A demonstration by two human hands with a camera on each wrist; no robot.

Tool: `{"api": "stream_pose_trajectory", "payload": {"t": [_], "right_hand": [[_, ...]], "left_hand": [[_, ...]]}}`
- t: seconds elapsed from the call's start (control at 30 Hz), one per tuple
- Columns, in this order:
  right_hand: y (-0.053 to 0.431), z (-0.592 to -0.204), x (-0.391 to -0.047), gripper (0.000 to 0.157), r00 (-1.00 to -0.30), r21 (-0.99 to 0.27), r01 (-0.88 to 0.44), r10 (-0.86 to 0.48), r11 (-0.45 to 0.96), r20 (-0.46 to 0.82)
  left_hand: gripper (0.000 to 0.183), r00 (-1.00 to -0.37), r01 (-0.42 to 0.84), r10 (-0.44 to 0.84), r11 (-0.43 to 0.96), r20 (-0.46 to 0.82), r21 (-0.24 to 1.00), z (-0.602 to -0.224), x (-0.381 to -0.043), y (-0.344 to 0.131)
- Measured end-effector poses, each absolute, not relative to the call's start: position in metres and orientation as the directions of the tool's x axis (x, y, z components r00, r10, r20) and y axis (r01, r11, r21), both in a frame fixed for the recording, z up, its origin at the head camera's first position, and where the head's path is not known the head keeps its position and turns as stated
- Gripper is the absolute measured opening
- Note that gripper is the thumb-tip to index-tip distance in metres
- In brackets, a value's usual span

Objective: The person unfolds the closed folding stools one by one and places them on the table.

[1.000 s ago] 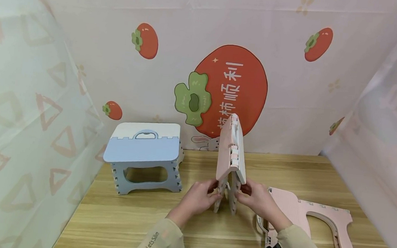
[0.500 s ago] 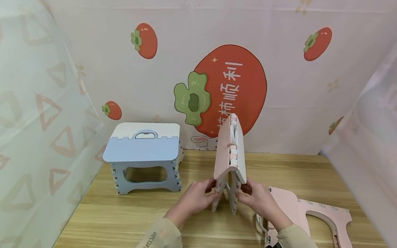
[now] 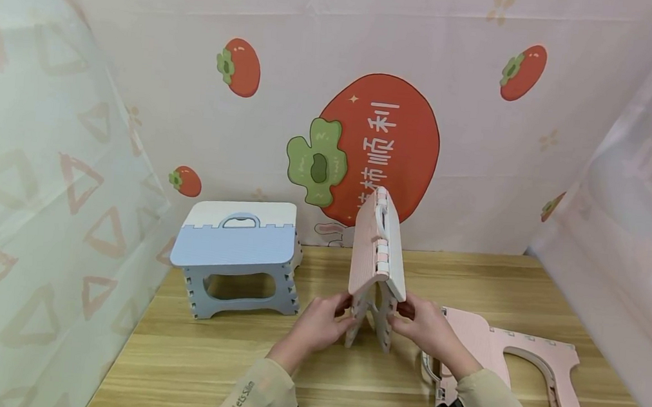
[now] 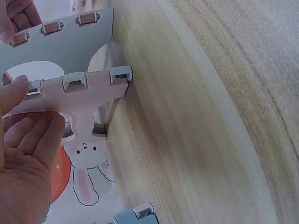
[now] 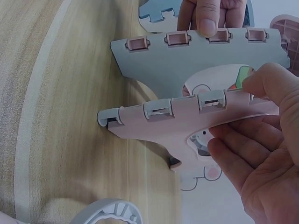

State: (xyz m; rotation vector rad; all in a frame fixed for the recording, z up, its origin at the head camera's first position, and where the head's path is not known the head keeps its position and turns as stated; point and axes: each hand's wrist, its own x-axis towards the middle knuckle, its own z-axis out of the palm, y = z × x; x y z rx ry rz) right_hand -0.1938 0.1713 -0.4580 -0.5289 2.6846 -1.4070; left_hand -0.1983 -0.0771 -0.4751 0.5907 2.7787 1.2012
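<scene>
A pink-and-white folding stool (image 3: 366,252) stands partly unfolded on the table, its two seat halves sloping down from the hinge like a roof. My left hand (image 3: 317,324) grips the leg panel on its left side. On the other side, my right hand (image 3: 424,326) grips the right leg panel. The left wrist view shows the left thumb on the edge of a pink leg panel (image 4: 81,98), with the fingers behind it. In the right wrist view, the right thumb and fingers (image 5: 243,144) pinch a leg panel. The legs stand a little apart at the bottom.
An unfolded blue-and-white stool (image 3: 235,247) stands upright at the back left. Another pink folding stool (image 3: 468,335) lies on its side at the right, partly under the right forearm. Printed cloth walls (image 3: 161,86) border the wooden table (image 3: 212,368) at the back and sides.
The left hand has shifted slightly left with the left leg panel. The stool's legs and seat halves have spread a little wider. The right hand has hardly moved.
</scene>
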Motion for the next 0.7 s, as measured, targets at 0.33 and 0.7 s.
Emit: {"api": "stream_pose_trajectory", "payload": {"t": [0.33, 0.7], "right_hand": [[0.1721, -0.4578, -0.1940, 0.053, -0.940, -0.801, -0.270, -0.327, 0.534, 0.099], [0.1736, -0.4573, -0.1936, 0.050, -0.942, -0.796, -0.270, -0.319, 0.541, 0.103]], "left_hand": [[0.050, -0.925, 0.318, 0.368, 0.613, 0.095, 0.723, -0.4740, -0.1978, -0.0809], [0.050, -0.930, 0.312, 0.355, 0.640, 0.089, 0.702, -0.4737, -0.1973, -0.0826]]}}
